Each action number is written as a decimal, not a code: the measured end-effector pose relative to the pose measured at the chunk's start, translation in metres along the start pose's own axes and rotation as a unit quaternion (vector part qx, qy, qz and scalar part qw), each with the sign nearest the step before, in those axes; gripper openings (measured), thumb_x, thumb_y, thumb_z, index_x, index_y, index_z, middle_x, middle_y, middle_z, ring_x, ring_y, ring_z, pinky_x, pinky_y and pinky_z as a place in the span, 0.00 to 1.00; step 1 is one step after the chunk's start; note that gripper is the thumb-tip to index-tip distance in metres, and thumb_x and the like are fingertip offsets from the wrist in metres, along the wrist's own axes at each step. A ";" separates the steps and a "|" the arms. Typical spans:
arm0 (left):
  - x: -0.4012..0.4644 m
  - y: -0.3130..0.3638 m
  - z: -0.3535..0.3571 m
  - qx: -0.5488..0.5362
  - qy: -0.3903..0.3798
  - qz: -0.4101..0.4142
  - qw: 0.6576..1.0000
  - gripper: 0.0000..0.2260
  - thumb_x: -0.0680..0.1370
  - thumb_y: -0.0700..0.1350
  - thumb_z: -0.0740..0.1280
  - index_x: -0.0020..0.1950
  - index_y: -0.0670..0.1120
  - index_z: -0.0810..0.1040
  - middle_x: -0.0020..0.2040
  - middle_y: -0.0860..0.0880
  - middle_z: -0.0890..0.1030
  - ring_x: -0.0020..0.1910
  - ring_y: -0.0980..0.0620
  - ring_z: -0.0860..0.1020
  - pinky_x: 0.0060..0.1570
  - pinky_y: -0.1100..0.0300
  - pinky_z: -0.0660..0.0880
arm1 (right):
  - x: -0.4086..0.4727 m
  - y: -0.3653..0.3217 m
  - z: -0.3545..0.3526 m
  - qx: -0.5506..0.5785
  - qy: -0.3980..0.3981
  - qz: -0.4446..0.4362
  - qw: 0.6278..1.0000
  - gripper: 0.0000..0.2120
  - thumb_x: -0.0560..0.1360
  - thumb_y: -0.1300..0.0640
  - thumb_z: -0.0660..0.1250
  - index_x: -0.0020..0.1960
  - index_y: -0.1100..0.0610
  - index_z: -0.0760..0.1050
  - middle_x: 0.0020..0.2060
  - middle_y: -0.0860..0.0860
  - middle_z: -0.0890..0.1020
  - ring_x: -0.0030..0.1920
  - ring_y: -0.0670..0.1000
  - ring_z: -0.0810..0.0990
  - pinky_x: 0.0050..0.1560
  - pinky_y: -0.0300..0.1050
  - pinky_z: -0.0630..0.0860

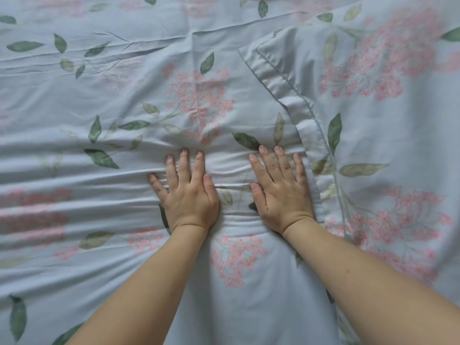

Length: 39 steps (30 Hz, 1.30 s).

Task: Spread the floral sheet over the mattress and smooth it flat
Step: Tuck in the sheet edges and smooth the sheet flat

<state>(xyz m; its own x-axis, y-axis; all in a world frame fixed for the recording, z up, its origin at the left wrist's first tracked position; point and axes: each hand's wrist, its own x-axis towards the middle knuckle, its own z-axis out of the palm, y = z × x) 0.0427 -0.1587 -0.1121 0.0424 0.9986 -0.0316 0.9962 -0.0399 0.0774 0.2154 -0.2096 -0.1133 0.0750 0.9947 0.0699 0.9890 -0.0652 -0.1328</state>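
**Both palms flat on the sheet, ridges bunched ahead of my fingers**

The pale blue cotton-looking floral sheet with pink blossom clusters and green leaves (204, 95) fills the whole view and lies over the mattress, which is fully hidden under it. My left hand (186, 192) and right hand (281, 190) rest side by side near the middle, fingers straight and spread, palms down, grasping nothing, just pressing the cloth.

Handling, my judgement: thin, light, soft fabric, no stiffness, not fragile. It slides and bunches easily under a push, so flat palms sweeping outward suit it better than pinching. For bigger shifts I'd take it at the hemmed edge.

Wrinkles: several long horizontal ridges (74, 175) run from my left hand out to the left side, and a small puckered heap (224, 150) sits between and just ahead of my fingertips. 2 or 3 sharp fold creases (87, 53) cross the far left area.

In the way: a folded-over flap of the same floral fabric with a stitched satin-like border (286, 90) overlaps from the right, its edge touching my right hand's outer side. I cannot tell if it's this sheet's own corner or a separate piece. It likely needs flipping back before that side can lie flat.
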 end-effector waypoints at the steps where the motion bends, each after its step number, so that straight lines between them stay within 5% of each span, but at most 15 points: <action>1: 0.000 0.000 -0.001 -0.001 -0.002 0.001 1.000 0.25 0.79 0.55 0.44 0.77 0.58 0.56 0.79 0.54 0.55 0.78 0.48 0.49 0.71 0.36 0.37 | -0.001 0.000 0.000 -0.003 -0.001 0.003 1.000 0.27 0.78 0.45 0.50 0.76 0.51 0.61 0.76 0.51 0.62 0.76 0.56 0.58 0.74 0.60 0.48; 11: -0.024 -0.005 -0.009 -0.036 -0.067 0.007 0.997 0.26 0.79 0.53 0.45 0.77 0.61 0.44 0.79 0.55 0.44 0.77 0.50 0.40 0.64 0.26 0.37 | -0.026 -0.019 -0.003 -0.062 -0.095 0.050 0.992 0.35 0.74 0.41 0.34 0.79 0.52 0.47 0.78 0.52 0.49 0.78 0.54 0.46 0.75 0.58 0.37; 22: -0.125 -0.055 -0.042 -0.021 -0.214 0.080 0.973 0.26 0.78 0.61 0.46 0.76 0.64 0.45 0.79 0.55 0.43 0.77 0.46 0.40 0.65 0.27 0.40 | -0.110 -0.059 -0.034 -0.074 -0.256 0.068 0.961 0.37 0.78 0.35 0.39 0.78 0.55 0.36 0.77 0.53 0.37 0.77 0.54 0.36 0.74 0.60 0.34; 25: -0.145 -0.074 -0.058 -0.002 -0.252 0.114 0.961 0.25 0.78 0.61 0.47 0.75 0.64 0.48 0.79 0.54 0.48 0.77 0.46 0.45 0.67 0.30 0.46 | -0.117 -0.066 -0.052 -0.065 -0.290 0.061 0.953 0.37 0.78 0.36 0.43 0.79 0.56 0.42 0.78 0.54 0.43 0.78 0.55 0.41 0.75 0.60 0.39; 28: -0.155 -0.088 -0.080 0.032 -0.280 0.158 0.946 0.21 0.77 0.58 0.52 0.70 0.61 0.59 0.71 0.49 0.62 0.68 0.43 0.60 0.62 0.39 0.60 | -0.096 -0.076 -0.081 -0.022 -0.280 0.080 0.956 0.26 0.77 0.45 0.53 0.69 0.58 0.66 0.70 0.58 0.65 0.71 0.59 0.63 0.70 0.57 0.60; 31: -0.124 -0.093 -0.098 0.036 -0.183 0.204 0.961 0.15 0.76 0.53 0.52 0.56 0.50 0.73 0.58 0.45 0.73 0.57 0.41 0.71 0.55 0.49 0.69 | -0.045 -0.084 -0.095 0.083 -0.136 0.135 0.978 0.18 0.79 0.50 0.53 0.59 0.59 0.74 0.59 0.58 0.74 0.59 0.60 0.73 0.58 0.51 0.68; 33: -0.081 -0.092 -0.100 0.029 -0.075 0.210 0.974 0.17 0.76 0.52 0.51 0.53 0.47 0.75 0.56 0.44 0.75 0.56 0.40 0.73 0.52 0.50 0.70 | -0.003 -0.086 -0.088 0.091 -0.055 0.097 0.990 0.19 0.79 0.49 0.51 0.64 0.56 0.72 0.64 0.57 0.73 0.64 0.58 0.70 0.64 0.52 0.64; 36: -0.003 -0.092 -0.099 0.013 -0.054 0.177 0.983 0.21 0.79 0.54 0.52 0.70 0.50 0.66 0.74 0.46 0.62 0.72 0.44 0.60 0.67 0.40 0.59 | 0.032 -0.089 -0.058 0.067 -0.137 0.053 0.987 0.25 0.81 0.44 0.47 0.77 0.47 0.54 0.78 0.51 0.53 0.77 0.54 0.49 0.75 0.57 0.43; 39: 0.044 -0.101 -0.062 0.030 -0.126 0.129 0.983 0.26 0.80 0.62 0.45 0.77 0.59 0.49 0.79 0.54 0.45 0.77 0.47 0.41 0.68 0.29 0.39 | 0.026 -0.091 -0.003 0.015 -0.140 0.048 0.989 0.28 0.80 0.40 0.42 0.78 0.45 0.46 0.79 0.50 0.46 0.78 0.53 0.42 0.73 0.56 0.34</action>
<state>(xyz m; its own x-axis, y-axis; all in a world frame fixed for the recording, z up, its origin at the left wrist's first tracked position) -0.0606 -0.1082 -0.0592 0.3035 0.9153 -0.2649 0.9524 -0.2993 0.0571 0.1280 -0.1780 -0.0963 0.1265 0.9669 -0.2214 0.9743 -0.1631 -0.1556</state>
